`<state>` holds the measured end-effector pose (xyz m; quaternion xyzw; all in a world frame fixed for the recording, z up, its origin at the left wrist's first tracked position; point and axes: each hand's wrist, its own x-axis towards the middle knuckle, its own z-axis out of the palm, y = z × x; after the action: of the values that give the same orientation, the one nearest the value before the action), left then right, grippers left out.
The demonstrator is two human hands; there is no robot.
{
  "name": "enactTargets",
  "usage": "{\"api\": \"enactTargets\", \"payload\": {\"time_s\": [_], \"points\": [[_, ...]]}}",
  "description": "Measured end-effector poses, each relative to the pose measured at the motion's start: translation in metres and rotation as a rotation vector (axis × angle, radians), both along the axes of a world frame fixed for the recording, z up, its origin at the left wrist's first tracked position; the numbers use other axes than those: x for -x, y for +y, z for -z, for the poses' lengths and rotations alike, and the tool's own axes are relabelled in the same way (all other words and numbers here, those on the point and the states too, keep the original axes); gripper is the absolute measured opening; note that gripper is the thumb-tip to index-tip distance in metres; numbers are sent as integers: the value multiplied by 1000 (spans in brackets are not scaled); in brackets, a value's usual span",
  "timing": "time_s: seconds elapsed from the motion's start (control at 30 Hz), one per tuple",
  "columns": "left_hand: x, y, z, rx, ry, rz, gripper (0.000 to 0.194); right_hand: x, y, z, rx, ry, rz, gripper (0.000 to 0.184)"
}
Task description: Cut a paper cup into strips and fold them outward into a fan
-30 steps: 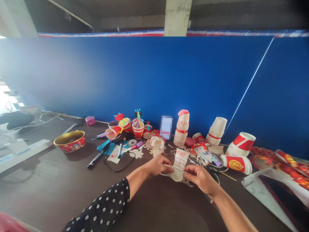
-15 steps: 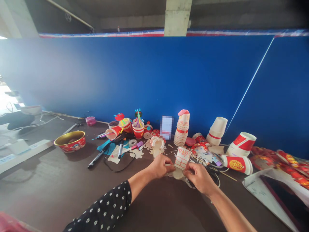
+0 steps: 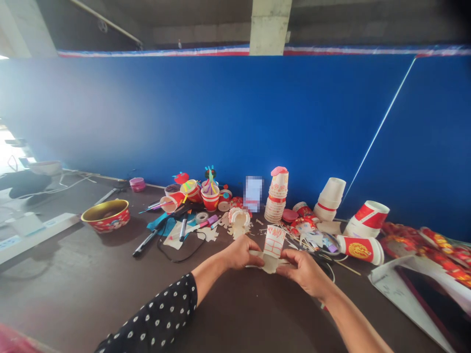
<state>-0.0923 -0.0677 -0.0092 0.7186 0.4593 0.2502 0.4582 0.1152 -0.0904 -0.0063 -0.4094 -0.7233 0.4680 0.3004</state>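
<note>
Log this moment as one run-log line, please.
left hand: holds cut paper cup by lower flap | right hand: holds same cup by opposite flap | nearby: fringed paper cup

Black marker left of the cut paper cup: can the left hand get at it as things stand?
Probably yes. The left hand holds the cut paper cup, so it would have to let go first. The way to the black marker then looks free across the dark tabletop, with only a thin black cable lying between.

Paper cup (image 3: 274, 241) leaning less rightward, left hand (image 3: 243, 252) slightly further left
</note>
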Motion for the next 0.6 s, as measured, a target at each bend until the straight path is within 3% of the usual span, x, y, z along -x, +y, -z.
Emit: {"api": "enactTargets", "payload": {"time_s": [0.33, 0.47, 0.6], "points": [[-1, 2, 11, -16, -23, 52, 27, -7, 7, 15, -119, -155, 101, 19], [-5, 0, 6, -51, 8, -12, 22, -8, 9, 17, -163, -176, 137, 18], [-8, -5, -1, 16, 12, -66, 17, -7, 9, 16, -203, -204, 161, 15]]}}
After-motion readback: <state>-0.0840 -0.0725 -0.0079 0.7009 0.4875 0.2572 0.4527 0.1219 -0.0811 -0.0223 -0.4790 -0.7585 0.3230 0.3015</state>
